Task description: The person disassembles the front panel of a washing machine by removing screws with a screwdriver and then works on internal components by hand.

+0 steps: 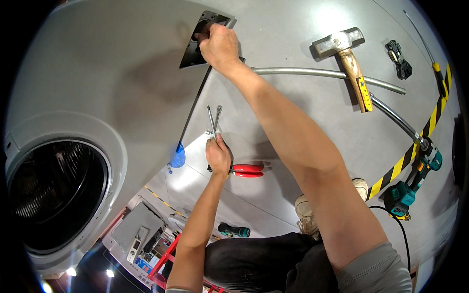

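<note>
My right hand (219, 46) is closed at a dark plate with a round opening (192, 55) on the corner of a grey washing machine (73, 53); what its fingertips grip is hidden. My left hand (218, 155) is wrapped round a screwdriver (211, 119) pointing upward, lower down beside the machine's edge. A metal socket tool (218, 113) lies just beyond it. Red-handled pliers (246, 171) are on the floor beside my left hand. The machine's round door opening (58, 195) shows at lower left, and a blue piece (178, 156) sits by its edge.
A sledgehammer (355, 73) lies across metal tubes (293, 71) on the grey floor. At right are a black part (398, 58), a long yellow-handled tool (439, 83), a cordless drill (400, 198), a cable and striped tape (393, 173). Another tool (234, 230) and appliances (137, 234) are below.
</note>
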{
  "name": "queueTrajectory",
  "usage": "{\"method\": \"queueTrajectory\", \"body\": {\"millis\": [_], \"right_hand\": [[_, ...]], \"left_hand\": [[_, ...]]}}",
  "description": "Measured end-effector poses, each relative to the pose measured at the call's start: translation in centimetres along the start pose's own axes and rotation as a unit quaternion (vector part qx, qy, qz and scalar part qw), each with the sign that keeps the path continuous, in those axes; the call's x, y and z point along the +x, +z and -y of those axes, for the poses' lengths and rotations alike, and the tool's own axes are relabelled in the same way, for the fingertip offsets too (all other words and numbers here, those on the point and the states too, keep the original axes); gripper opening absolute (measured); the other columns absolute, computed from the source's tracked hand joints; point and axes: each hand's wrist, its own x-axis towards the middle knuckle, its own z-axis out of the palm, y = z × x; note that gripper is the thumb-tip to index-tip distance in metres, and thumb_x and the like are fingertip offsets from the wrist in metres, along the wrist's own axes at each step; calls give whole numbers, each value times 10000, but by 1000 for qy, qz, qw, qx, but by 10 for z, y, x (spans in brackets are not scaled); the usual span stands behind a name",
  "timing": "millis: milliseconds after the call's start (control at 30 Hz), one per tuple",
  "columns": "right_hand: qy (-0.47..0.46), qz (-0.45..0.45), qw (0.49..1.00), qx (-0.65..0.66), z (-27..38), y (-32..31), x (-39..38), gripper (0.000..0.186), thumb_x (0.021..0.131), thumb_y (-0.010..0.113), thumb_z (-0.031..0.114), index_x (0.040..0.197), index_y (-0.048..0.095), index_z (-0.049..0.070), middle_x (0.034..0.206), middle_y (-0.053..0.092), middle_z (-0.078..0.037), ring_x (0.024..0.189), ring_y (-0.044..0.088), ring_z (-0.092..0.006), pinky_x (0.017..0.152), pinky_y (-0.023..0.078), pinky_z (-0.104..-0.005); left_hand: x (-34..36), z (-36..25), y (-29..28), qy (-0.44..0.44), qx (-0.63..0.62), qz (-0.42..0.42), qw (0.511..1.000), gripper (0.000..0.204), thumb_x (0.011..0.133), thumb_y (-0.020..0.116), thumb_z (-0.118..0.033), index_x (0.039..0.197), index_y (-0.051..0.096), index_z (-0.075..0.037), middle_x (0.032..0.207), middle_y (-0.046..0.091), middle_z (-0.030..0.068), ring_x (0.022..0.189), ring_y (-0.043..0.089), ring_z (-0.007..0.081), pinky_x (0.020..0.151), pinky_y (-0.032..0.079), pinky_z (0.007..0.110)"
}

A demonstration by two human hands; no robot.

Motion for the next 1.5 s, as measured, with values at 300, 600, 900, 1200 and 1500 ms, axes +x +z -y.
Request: {"method": "queueTrajectory", "body": {"millis": [300,600,900,1200,1500], "right_hand": [[0,4,1000,2,-3,1,2,153,773,585,82,834,718,34,792,686,-182,769,659,-362,727,514,-417],[66,83,993,-42,14,-6,7,201,827,537,42,936,637,-94,953,637,-297,933,627,-404,837,487,-454],[6,128,968,-216,-27,2,41,313,724,592,171,798,651,-128,850,672,-287,853,667,-403,785,502,-443],[50,134,987,70,-45,-4,77,219,764,545,-62,975,579,-111,916,625,-119,716,613,-203,623,546,-321],[38,178,980,75,-51,-2,87,186,811,575,-15,986,609,-72,997,632,-125,801,641,-216,622,584,-287]], "left_hand": [[-2,1,-1,-9,2,11,1000,421,1013,397,-272,790,551,52,829,561,233,805,531,426,733,414,494],[-3,5,0,4,12,-5,1000,372,992,438,-265,805,575,26,865,579,222,829,555,419,751,440,490],[-7,11,-1,-15,-42,-28,999,342,969,488,-298,830,617,-12,880,601,184,847,578,399,771,467,475],[-100,51,-48,-141,-171,16,975,336,988,455,-311,897,620,-32,909,608,162,854,593,366,760,480,443],[-238,163,7,-414,-120,38,901,433,995,402,-379,932,630,-16,1000,639,189,924,607,395,776,477,473]]}}
